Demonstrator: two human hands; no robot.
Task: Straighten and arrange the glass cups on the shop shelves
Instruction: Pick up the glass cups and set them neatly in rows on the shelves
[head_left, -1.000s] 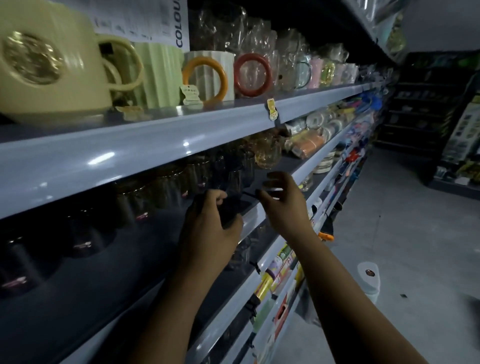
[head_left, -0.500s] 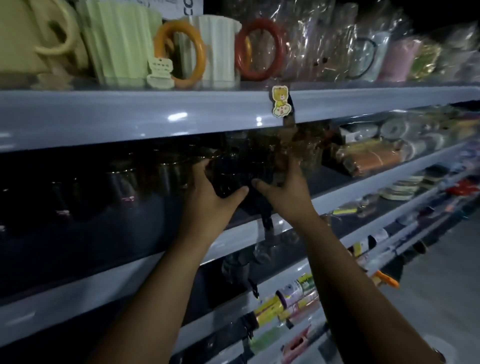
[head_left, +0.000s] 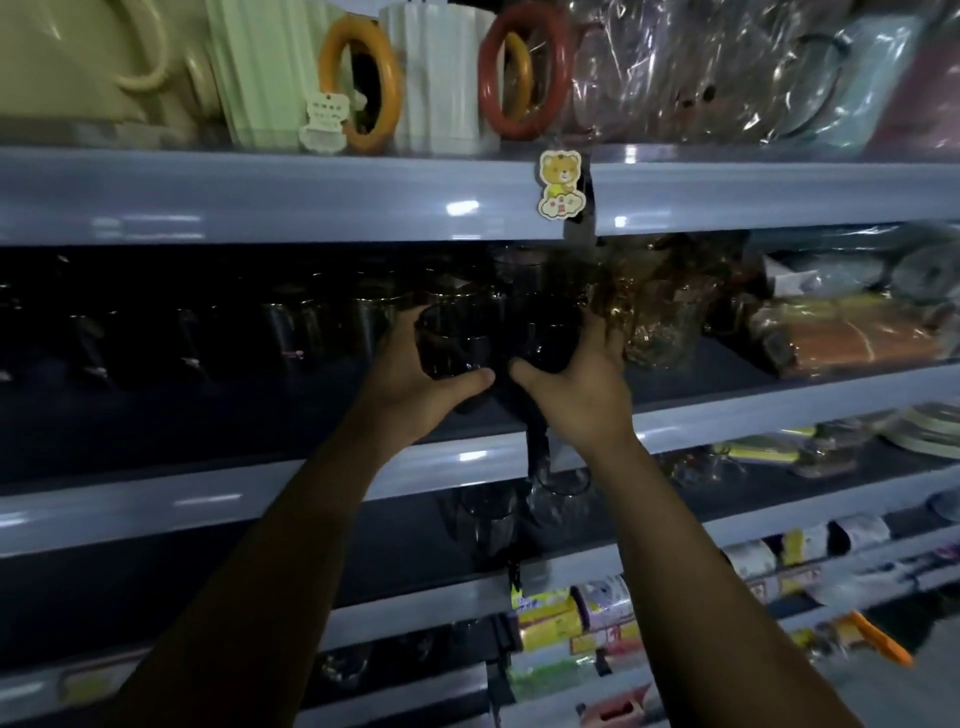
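Two dark glass cups stand side by side on the dim second shelf (head_left: 779, 400). My left hand (head_left: 415, 379) grips the left cup (head_left: 449, 343), fingers behind it and thumb across its base. My right hand (head_left: 582, 379) grips the right cup (head_left: 550, 338) the same way, thumb pointing inward. The two thumbs nearly meet. A row of more dark glass cups (head_left: 322, 327) runs to the left in shadow, hard to make out.
Amber wrapped glassware (head_left: 660, 306) sits right beside my right hand. Mugs with orange (head_left: 363, 83) and red (head_left: 524, 73) ring handles stand on the top shelf. Clear glasses (head_left: 519, 514) and packaged goods fill lower shelves. A bear tag (head_left: 560, 184) hangs from the upper shelf edge.
The view has swung to face the shelves and closed in. Both hands have reached deeper onto the second shelf and taken hold of a cup each.
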